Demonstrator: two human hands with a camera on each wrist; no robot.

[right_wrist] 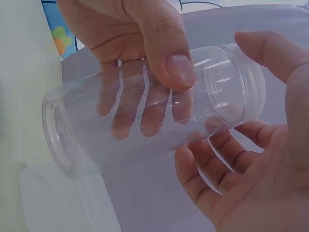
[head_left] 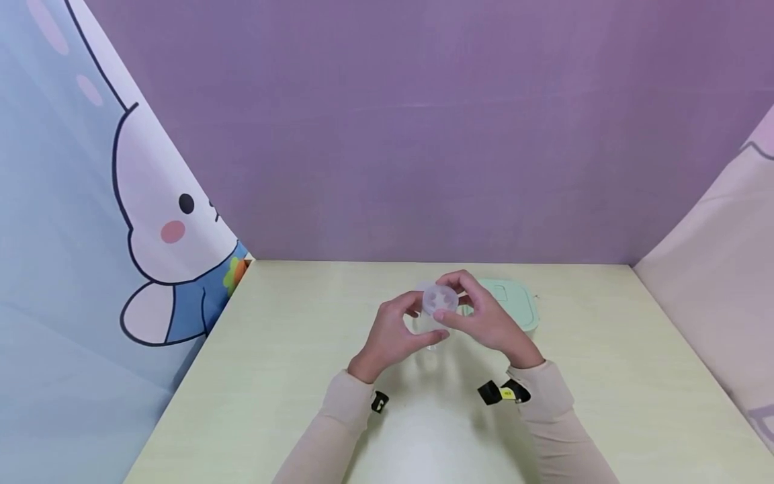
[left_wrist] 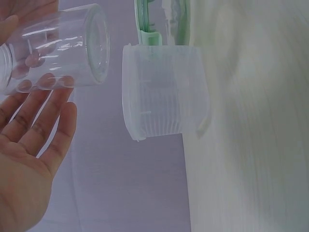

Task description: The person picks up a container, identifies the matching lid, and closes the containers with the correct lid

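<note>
Your left hand wraps its curled fingers and thumb round a clear, round plastic jar and holds it tilted above the pale wooden bench. Your right hand cups the jar's threaded mouth, fingers loosely curved against it. Just beyond stands a translucent ribbed plastic cup, then a mint-green lidded container.

**Clear jar held on its side**

A clear plastic jar with a threaded neck lies tilted on its side in the air above the tabletop, gripped by the left hand and cradled by the right hand.
</note>
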